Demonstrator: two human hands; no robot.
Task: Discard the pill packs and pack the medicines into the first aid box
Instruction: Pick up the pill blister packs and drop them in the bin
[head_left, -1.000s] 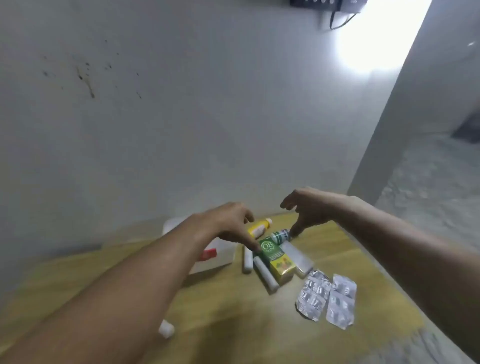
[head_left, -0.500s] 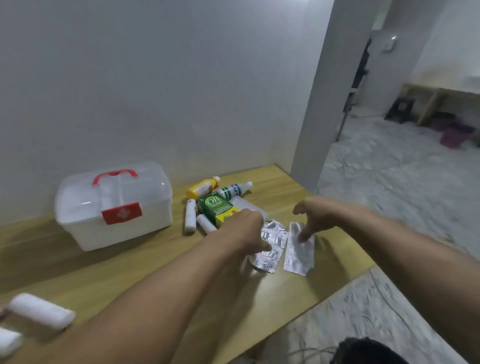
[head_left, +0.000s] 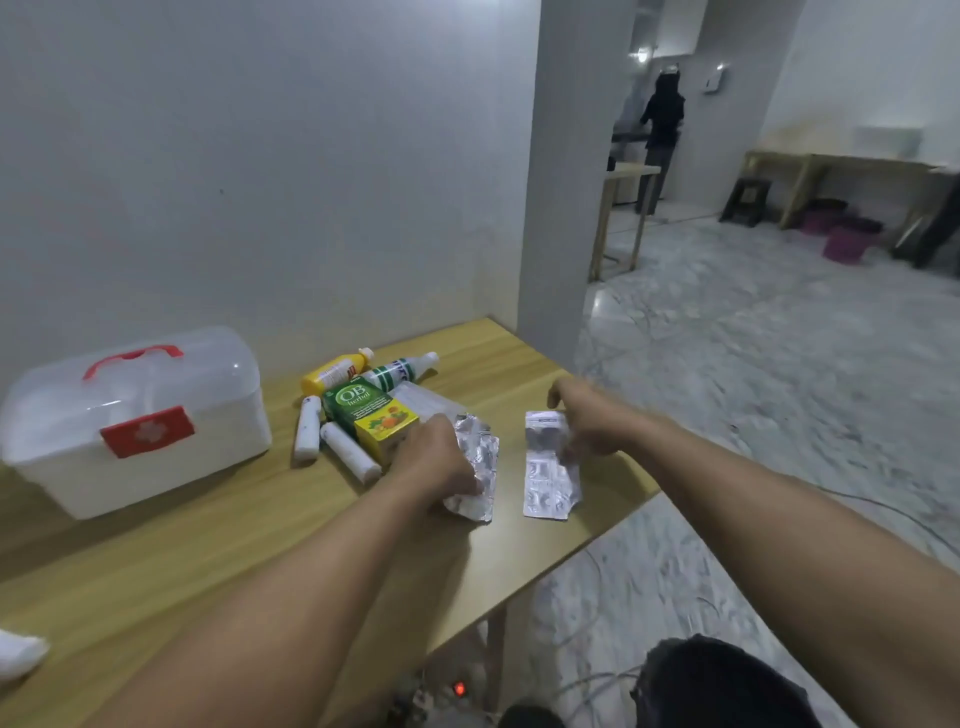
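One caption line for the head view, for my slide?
Both hands reach for foil pill packs beside a closed first aid box.

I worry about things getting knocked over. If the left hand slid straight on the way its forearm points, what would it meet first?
The left hand already rests on the crumpled pill pack; beyond it the bare table looks free, though depth is unclear.

Both forearms reach forward, left hand (head_left: 441, 462) and right hand (head_left: 592, 421) palm-down, fingers curled.
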